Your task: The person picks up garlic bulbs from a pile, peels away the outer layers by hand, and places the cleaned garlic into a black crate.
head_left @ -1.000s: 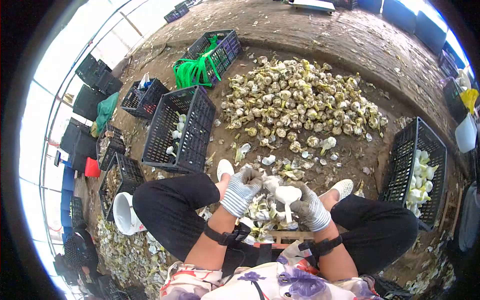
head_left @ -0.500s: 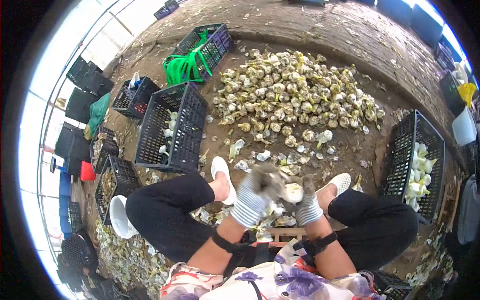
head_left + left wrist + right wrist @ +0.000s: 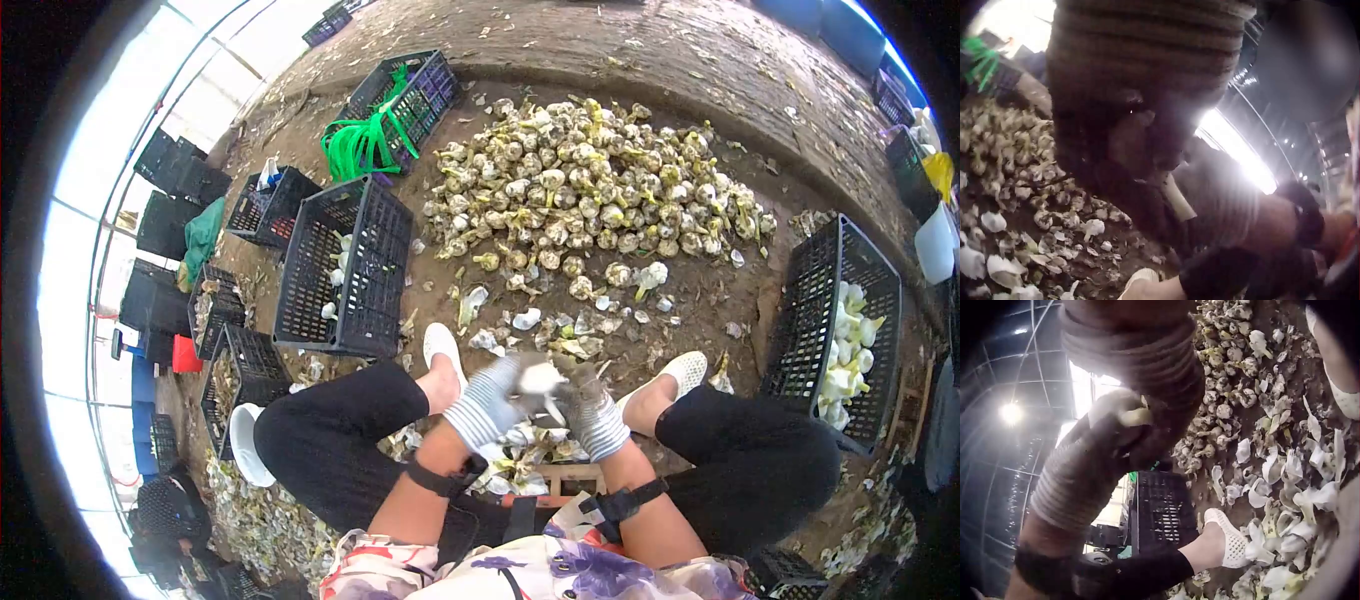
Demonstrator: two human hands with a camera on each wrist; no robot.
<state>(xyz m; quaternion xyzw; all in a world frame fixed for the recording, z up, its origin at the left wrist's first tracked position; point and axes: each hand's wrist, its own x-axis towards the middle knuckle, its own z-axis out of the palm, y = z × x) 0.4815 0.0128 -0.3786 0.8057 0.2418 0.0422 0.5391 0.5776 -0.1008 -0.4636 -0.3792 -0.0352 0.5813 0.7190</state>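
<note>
Between the two gloved hands, above the lap, is a white garlic bulb [image 3: 541, 379] with its stem pointing down. The left hand [image 3: 492, 395] grips the bulb from one side; its fingers are blurred. The right hand [image 3: 592, 408] has its fingers curled at the bulb's other side. In the right wrist view the bulb [image 3: 1116, 407] lies between both gloves, its cut stem end showing. The left wrist view is dark, with a pale stem [image 3: 1179, 197] sticking out between the gloves.
A heap of unpeeled garlic [image 3: 590, 180] lies ahead on the ground. A black crate [image 3: 345, 265] with a few bulbs stands at the left, another crate [image 3: 790, 330] with peeled bulbs at the right. Loose skins [image 3: 520, 455] lie between the legs. A white bucket [image 3: 246, 445] is beside the left knee.
Both hands have shifted slightly to the left with a bulb between them. The bulb, earlier nearer the right hand, is now by the left hand's fingers.
</note>
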